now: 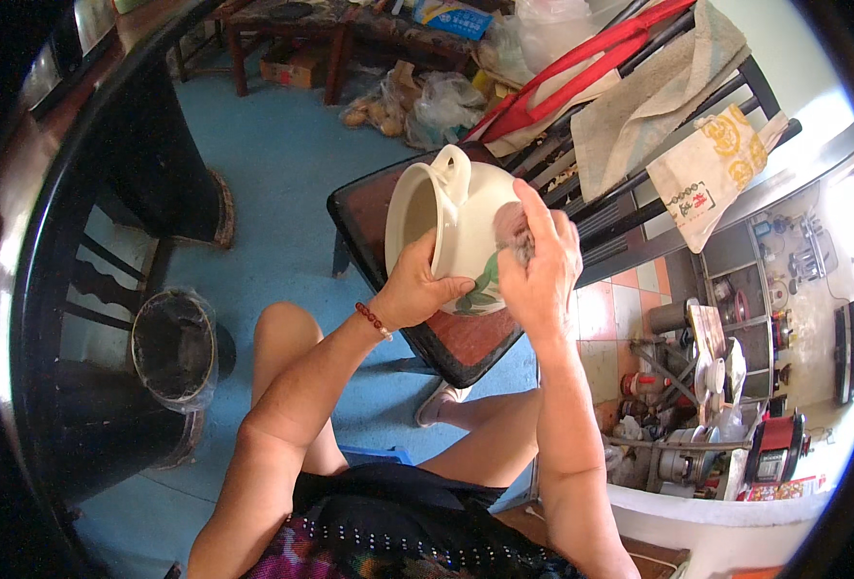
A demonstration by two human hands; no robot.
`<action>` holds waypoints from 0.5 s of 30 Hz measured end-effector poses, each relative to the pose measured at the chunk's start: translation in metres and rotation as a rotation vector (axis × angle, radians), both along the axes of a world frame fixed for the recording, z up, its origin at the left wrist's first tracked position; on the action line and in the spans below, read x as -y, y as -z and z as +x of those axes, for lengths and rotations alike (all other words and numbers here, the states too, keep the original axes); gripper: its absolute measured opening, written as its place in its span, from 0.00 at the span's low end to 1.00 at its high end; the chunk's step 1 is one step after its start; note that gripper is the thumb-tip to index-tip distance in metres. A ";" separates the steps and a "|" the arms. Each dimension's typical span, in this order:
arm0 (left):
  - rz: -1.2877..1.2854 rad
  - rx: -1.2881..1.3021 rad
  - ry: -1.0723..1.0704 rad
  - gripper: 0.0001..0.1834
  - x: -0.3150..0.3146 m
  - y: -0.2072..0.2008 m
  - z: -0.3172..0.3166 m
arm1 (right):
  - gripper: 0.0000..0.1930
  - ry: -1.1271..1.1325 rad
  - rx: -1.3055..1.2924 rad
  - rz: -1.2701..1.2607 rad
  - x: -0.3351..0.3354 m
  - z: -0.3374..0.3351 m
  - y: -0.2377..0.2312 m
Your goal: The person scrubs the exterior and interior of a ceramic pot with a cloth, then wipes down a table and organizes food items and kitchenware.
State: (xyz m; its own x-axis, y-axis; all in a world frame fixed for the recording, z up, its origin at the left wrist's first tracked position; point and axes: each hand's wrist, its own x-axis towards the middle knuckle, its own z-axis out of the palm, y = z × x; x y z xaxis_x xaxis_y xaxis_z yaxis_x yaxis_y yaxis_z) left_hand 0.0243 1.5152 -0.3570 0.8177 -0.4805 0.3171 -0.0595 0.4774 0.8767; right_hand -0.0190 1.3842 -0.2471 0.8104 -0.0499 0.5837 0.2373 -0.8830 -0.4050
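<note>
A cream ceramic pot (470, 203) with a loop handle and a painted green leaf is tipped on its side above a chair seat (485, 347), its mouth facing left. My left hand (420, 283) grips the pot's rim, fingers inside the mouth and thumb on the outer wall. A beaded bracelet (373, 322) circles that wrist. My right hand (543, 261) is bent against the pot's right side, slightly blurred. Under its fingers shows a grey-brown patch (513, 230); I cannot tell whether this is a scrubber or painted decoration.
Cloths (620, 116), a red strap (562, 72) and a printed cloth bag (712, 174) hang over the chair back. Plastic bags (441, 106) lie on the blue floor beyond. To the left stand dark chairs and a lined bin (174, 349). Cluttered kitchen shelves (707, 386) fill the right.
</note>
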 end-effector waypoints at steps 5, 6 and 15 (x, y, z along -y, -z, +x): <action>-0.013 -0.026 0.005 0.29 0.000 -0.005 0.001 | 0.23 -0.122 -0.024 -0.170 0.012 0.026 -0.009; 0.012 -0.044 0.014 0.29 -0.001 -0.005 0.001 | 0.21 -0.184 -0.014 -0.206 0.010 0.030 -0.011; 0.077 0.021 -0.030 0.27 -0.004 -0.008 0.003 | 0.11 -0.153 -0.026 -0.356 -0.006 0.063 -0.002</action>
